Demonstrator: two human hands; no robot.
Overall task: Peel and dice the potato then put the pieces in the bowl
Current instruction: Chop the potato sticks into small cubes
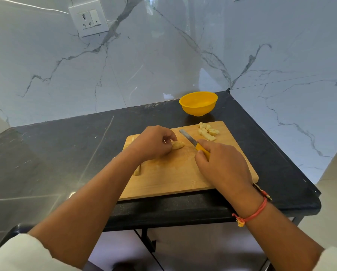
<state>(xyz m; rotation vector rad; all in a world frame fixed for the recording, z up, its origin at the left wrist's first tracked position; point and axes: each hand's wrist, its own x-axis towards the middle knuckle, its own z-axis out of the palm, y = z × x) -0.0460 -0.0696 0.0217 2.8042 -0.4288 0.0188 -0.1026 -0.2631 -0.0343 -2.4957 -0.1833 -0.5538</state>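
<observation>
A: By your left forearm, a potato strip (137, 171) is lying at the left edge of the cutting board (173, 178). Your left grip (152, 142) is curling its fingertips round a potato piece (178, 145), pinching it against the wood.
B: Agreed. And you are wrapping your right grip (222, 165) closed round the yellow handle of the knife (191, 140), its blade pointing away and left, just beside that piece.
A: Further right, diced pieces (207, 131) are sitting at the board's far corner.
B: The yellow bowl (198, 103) is standing just behind them on the dark table (66, 153).
</observation>
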